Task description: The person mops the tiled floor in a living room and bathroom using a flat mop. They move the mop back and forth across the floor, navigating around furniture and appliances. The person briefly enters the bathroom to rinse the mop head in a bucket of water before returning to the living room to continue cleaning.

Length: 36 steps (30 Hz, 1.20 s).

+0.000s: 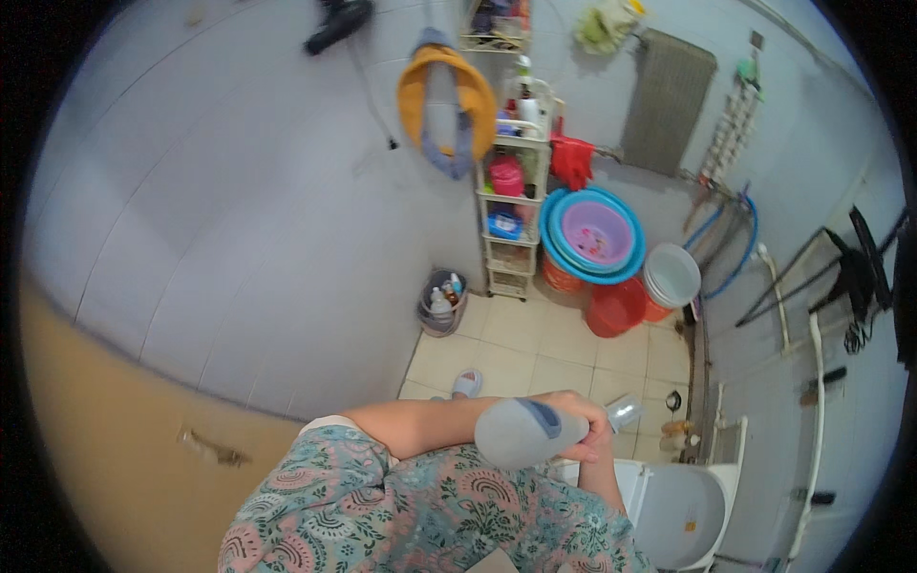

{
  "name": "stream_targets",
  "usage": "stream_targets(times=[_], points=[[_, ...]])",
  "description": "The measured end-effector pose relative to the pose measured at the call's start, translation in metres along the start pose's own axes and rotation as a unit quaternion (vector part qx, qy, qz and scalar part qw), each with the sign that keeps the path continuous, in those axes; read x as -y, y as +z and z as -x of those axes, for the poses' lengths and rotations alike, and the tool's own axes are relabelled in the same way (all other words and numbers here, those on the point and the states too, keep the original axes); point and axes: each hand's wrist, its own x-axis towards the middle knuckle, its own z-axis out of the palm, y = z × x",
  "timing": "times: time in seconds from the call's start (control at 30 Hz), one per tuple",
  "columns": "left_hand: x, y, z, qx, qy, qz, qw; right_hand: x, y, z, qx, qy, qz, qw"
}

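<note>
Across my front I hold a grey handheld device (pixel 523 435) with a broad rounded end and a dark blue-grey patch on top. Its clear, shiny far end (pixel 626 411) sticks out to the right past my hands; its exact kind is unclear. Closed on its narrower part is my right hand (pixel 596 444). My left hand (pixel 565 405) reaches over from the left and is closed at the same place, its fingers partly overlapping the right ones. Just below and to the right is a white toilet (pixel 680 511).
A narrow white shelf rack (pixel 516 186) with bottles stands by the far wall. Beside it are stacked basins (pixel 597 234), a red bucket (pixel 616 307) and white buckets (pixel 672 275). A grey bin (pixel 441 304) holds bottles. Left is a tan door (pixel 162 430); pipes (pixel 817 411) line the right wall.
</note>
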Motion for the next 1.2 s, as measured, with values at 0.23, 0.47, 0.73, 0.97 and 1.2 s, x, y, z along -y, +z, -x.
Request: stream_targets(times=[0.23, 0.47, 0.73, 0.97, 1.2], points=[[0.054, -0.075, -0.039, 0.136, 0.028, 0.028, 0.990, -0.016, 0.048, -0.016, -0.043, 0.002, -0.109, 0.993], [0.078, -0.195, -0.070, 0.179, 0.071, 0.098, 0.976, -0.016, 0.170, -0.022, -0.025, -0.073, -0.273, 0.959], [0.093, -0.268, -0.110, 0.181, 0.136, 0.104, 0.968, 0.003, 0.261, -0.033, -0.020, -0.145, -0.325, 0.934], [0.115, -0.295, -0.092, 0.180, 0.031, 0.120, 0.976, -0.003, 0.273, -0.058, 0.000, -0.157, -0.329, 0.931], [0.115, -0.328, -0.066, 0.197, 0.041, 0.071, 0.977, -0.025, 0.294, -0.071, -0.008, -0.147, -0.353, 0.924]])
